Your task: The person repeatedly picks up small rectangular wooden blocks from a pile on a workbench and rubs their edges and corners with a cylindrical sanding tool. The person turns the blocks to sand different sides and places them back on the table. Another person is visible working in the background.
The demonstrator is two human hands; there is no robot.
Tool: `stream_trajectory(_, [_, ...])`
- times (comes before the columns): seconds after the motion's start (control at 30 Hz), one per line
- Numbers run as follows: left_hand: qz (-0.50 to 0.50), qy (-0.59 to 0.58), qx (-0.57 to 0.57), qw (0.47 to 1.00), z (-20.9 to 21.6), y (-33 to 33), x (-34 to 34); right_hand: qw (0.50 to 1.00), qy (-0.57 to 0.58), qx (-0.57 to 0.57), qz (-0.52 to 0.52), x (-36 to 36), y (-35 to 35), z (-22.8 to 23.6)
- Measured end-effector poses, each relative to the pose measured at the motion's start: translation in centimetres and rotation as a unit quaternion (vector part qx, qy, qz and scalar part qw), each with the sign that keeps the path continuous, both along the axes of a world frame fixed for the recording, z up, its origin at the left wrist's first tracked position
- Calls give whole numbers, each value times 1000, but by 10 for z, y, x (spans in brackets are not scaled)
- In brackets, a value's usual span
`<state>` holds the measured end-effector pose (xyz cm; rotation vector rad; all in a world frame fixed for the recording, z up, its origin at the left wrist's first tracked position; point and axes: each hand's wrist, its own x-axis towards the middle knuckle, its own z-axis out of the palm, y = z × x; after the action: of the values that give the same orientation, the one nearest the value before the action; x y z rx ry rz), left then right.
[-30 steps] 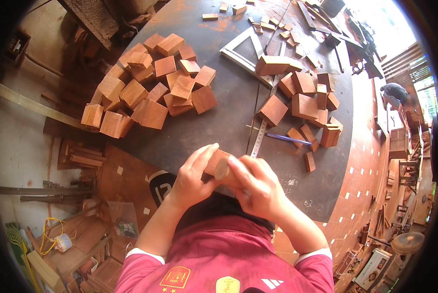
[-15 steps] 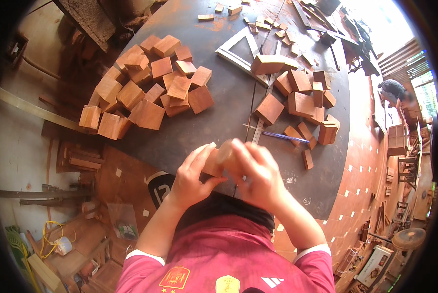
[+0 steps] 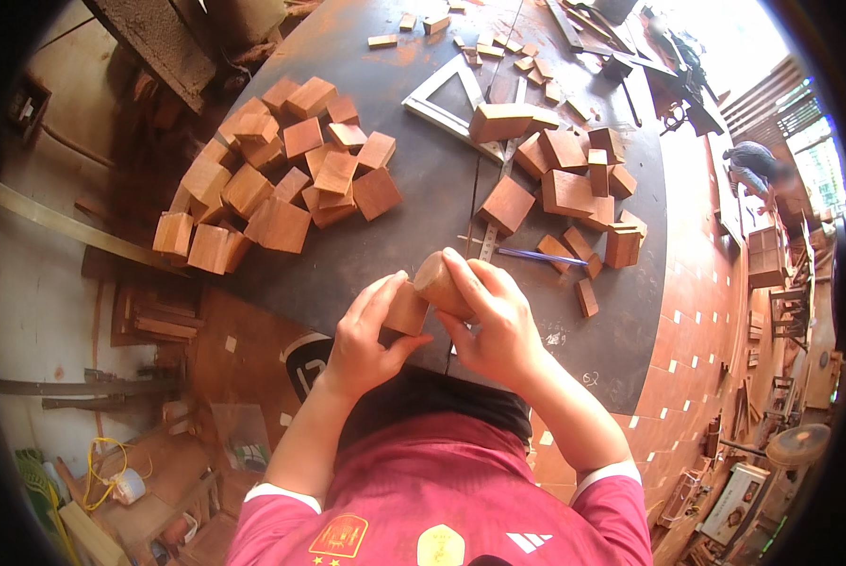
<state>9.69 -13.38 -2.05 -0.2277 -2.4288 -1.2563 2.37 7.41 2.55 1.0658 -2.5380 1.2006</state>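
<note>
Close to the table's near edge, my left hand (image 3: 368,325) is closed round a reddish-brown wooden block (image 3: 405,311). Just to its right, my right hand (image 3: 492,316) grips a rounded, cylinder-like tan piece (image 3: 441,286), seemingly wood, with its flat end tilted up. The piece lies against or very near the block's upper right side; whether they touch I cannot tell. Beyond my hands, a pile of wooden blocks (image 3: 280,224) covers the table's left side. A second group of blocks (image 3: 567,192) sits to the right, beside a blue pen (image 3: 541,255).
The dark table (image 3: 366,259) also bears a metal triangular frame (image 3: 453,99), a ruler (image 3: 488,241) and small offcuts (image 3: 489,51) at the far side. Tools (image 3: 616,66) lie at the far right corner. Another person (image 3: 758,170) bends over work in the right background.
The round piece in my right hand has turned and shows its flat end more plainly. My right hand, blurred before, is now sharp. The view has shifted slightly.
</note>
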Motion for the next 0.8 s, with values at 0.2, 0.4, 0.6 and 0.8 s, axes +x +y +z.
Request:
stream_trajectory(0.2, [2,-2,12,1000,-2,1,-1,992,2,-29,-120,33,36,4])
stream_trajectory(0.4, [-6,-4,15,1000,-4,-1,-2,962,144,37,-231,84,114,-36])
stream_trajectory(0.6, [-5,-6,1,1000,-4,-4,-2,949,203,64,-233,100,123,-70])
stream_trajectory(0.8, [-8,-6,-7,1000,-5,-4,-1,947,215,53,-234,97,123,-76])
